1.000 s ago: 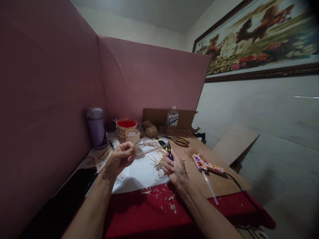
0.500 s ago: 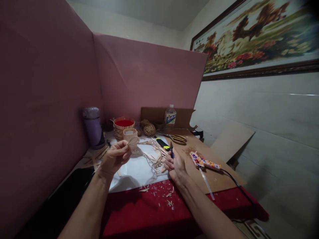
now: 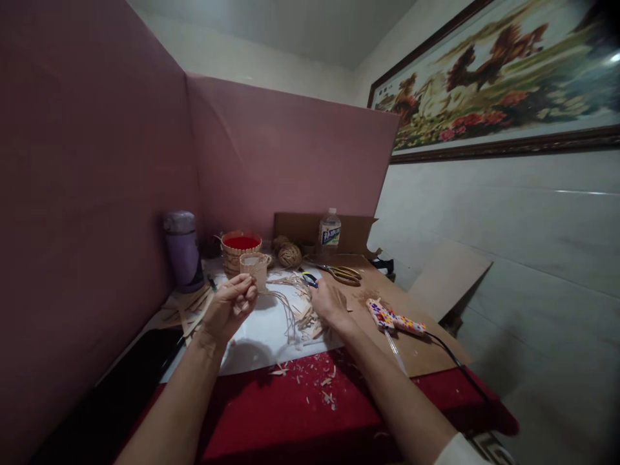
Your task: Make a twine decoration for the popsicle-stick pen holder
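Note:
My left hand point(image 3: 232, 302) is closed in a pinch on thin strands of twine point(image 3: 278, 297), whose loose ends trail right over the white sheet. Right of it, my right hand point(image 3: 330, 303) reaches low over the sheet, palm down, its fingertips mostly hidden. A small blue-handled tool point(image 3: 314, 284) shows at those fingertips, beside the yellow-and-black utility knife point(image 3: 309, 276), which is partly covered. Just beyond my left hand stands a small pale wooden-strip cup point(image 3: 254, 266). Behind it is a larger stick-sided basket point(image 3: 232, 258) with a red inside.
Balls of twine point(image 3: 289, 256), large scissors point(image 3: 346, 274) and a plastic bottle point(image 3: 330, 229) stand or lie at the back. A flower-patterned glue gun point(image 3: 394, 318) with its cord lies right. A purple flask point(image 3: 184, 252) and wood strips point(image 3: 186, 303) are left. Shavings litter the red cloth point(image 3: 271, 413).
My right hand has moved forward and turned palm down, taking the blue-handled tool towards the utility knife. The twine loop above my left fingers no longer stands up; that hand stays nearly in place.

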A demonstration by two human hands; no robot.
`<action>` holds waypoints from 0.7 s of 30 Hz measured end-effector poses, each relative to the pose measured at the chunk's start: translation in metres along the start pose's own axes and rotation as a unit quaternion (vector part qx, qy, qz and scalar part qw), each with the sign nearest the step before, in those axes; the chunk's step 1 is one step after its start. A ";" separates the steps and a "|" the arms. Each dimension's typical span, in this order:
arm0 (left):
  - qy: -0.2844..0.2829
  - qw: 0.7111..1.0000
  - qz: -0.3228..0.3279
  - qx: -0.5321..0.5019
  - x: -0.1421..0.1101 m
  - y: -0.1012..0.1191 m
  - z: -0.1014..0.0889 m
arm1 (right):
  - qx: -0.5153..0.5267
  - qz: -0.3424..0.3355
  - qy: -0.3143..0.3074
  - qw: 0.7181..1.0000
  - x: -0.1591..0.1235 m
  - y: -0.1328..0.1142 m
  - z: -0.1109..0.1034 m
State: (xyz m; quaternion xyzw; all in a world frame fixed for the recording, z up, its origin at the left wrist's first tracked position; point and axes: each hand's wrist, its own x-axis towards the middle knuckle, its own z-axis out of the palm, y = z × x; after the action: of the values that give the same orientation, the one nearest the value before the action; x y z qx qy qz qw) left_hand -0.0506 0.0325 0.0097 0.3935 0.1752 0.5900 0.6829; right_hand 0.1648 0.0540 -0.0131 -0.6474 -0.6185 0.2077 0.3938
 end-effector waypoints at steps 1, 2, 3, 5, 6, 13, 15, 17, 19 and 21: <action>-0.002 1.000 -0.006 0.002 0.000 -0.002 0.001 | -0.053 -0.019 0.018 0.998 0.002 -0.002 0.002; -0.004 1.000 -0.012 0.005 0.001 -0.003 0.002 | -0.096 -0.045 0.046 0.993 0.004 -0.004 0.004; -0.005 1.000 -0.019 0.009 0.001 -0.005 0.003 | -0.111 -0.080 0.072 0.988 0.004 -0.007 0.006; -0.004 0.999 -0.031 0.022 -0.001 -0.007 0.005 | -0.035 -0.157 0.078 0.984 0.002 -0.014 0.009; -0.002 0.999 -0.035 0.031 -0.001 -0.008 0.006 | 0.036 -0.187 0.059 0.980 0.000 -0.018 0.011; -0.008 0.991 -0.060 0.117 -0.006 -0.016 0.017 | 0.458 -0.091 -0.155 0.871 -0.020 -0.041 0.019; -0.022 0.989 -0.064 0.131 -0.005 -0.019 0.019 | 0.507 -0.073 -0.160 0.844 -0.021 -0.041 0.018; -0.036 0.987 -0.068 0.142 -0.005 -0.022 0.020 | 0.543 -0.063 -0.163 0.822 -0.021 -0.040 0.016; -0.040 0.986 -0.071 0.147 -0.005 -0.025 0.021 | 0.560 -0.059 -0.169 0.809 -0.021 -0.040 0.014; -0.042 0.985 -0.071 0.153 -0.004 -0.027 0.021 | 0.561 -0.058 -0.175 0.807 -0.021 -0.040 0.014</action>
State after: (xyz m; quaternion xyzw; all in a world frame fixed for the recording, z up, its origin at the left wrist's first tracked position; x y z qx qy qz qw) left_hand -0.0187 0.0215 0.0019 0.5044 0.2615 0.4894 0.6616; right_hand 0.1251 0.0341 0.0044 -0.2296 -0.4889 0.6054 0.5846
